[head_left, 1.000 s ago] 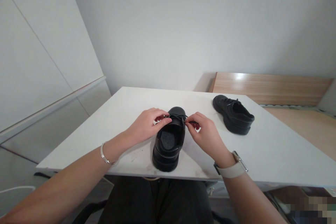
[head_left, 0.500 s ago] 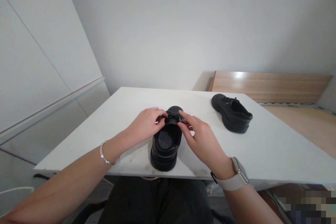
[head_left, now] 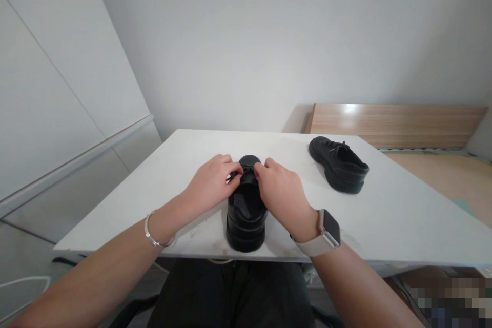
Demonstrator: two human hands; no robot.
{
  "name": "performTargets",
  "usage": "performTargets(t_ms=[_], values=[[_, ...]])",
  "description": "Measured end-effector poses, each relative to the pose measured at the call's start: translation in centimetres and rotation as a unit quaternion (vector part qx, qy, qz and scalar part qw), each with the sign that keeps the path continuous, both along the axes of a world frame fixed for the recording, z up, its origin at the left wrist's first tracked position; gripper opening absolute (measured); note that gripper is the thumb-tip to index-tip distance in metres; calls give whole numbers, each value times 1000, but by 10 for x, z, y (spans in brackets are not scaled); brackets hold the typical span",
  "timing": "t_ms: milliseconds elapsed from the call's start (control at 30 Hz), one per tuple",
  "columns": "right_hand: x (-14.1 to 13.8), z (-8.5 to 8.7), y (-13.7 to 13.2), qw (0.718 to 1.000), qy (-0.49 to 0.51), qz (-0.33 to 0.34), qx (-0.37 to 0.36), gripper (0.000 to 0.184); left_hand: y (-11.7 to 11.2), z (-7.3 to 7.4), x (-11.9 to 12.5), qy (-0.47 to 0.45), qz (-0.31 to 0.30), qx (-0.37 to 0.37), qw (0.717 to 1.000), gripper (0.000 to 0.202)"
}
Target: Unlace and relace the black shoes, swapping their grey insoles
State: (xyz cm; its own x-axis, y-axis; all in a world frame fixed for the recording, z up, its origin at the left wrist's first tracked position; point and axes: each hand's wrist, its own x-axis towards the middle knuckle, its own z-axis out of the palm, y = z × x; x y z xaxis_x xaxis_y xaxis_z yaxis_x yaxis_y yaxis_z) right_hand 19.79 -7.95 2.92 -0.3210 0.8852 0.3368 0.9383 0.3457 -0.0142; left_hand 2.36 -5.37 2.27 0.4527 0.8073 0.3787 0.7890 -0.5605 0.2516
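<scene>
A black shoe (head_left: 246, 215) stands on the white table (head_left: 384, 215) near its front edge, heel toward me. My left hand (head_left: 213, 182) is closed in a pinch on the shoe's black lace (head_left: 248, 169) at the left side of the tongue. My right hand (head_left: 279, 189) lies over the right side of the shoe with its fingers curled onto the same lace. The two hands almost meet above the tongue. A bracelet is on my left wrist, and my right wrist wears a watch with a pale band.
A second black shoe (head_left: 338, 164) lies at the back right of the table. A wooden bed frame (head_left: 400, 125) stands behind the table on the right. White cabinet doors (head_left: 57, 87) line the left side.
My right hand has turned palm down and moved left over the shoe's opening. Both hands have come closer together at the laces. The shoe has hardly moved.
</scene>
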Motion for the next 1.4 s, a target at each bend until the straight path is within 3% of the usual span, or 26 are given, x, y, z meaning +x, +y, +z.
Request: performTargets(t_ms=[100,167,267,367,467,600,700,767,900,1033,1133,1200,1267,1400], values=[[-3,-2,3,996,59,44,54,18,-3,7,0,-106,-47,25,993,11],[-4,3,4,977,178,100,56,16,-6,19,0,-209,-69,44,975,11],[-3,21,5,895,398,185,83,11,-9,47,-1,-342,-56,108,932,9],[-2,44,5,802,534,220,153,5,-7,72,1,-392,-46,157,905,8],[-3,57,7,769,574,245,139,7,-5,81,9,-414,-68,110,901,13],[-6,60,6,792,539,249,144,5,-4,75,22,-462,-123,-4,878,20],[-7,60,6,812,501,238,182,6,-5,70,30,-495,-168,-95,847,26],[-8,59,10,811,507,237,173,6,-4,68,31,-513,-193,-149,823,26],[-8,49,22,759,587,277,51,9,-1,65,29,-541,-213,-180,794,25],[-6,41,25,706,635,309,-48,17,3,61,26,-541,-215,-153,799,23],[-1,41,24,708,636,297,-84,18,5,59,23,-529,-208,-146,810,23],[3,42,23,725,627,275,-80,19,7,58,18,-522,-204,-146,815,25],[9,39,24,722,641,251,-70,21,11,54,9,-523,-189,-152,817,27],[32,18,29,630,738,223,-90,25,23,32,-26,-574,-140,-195,783,23]])
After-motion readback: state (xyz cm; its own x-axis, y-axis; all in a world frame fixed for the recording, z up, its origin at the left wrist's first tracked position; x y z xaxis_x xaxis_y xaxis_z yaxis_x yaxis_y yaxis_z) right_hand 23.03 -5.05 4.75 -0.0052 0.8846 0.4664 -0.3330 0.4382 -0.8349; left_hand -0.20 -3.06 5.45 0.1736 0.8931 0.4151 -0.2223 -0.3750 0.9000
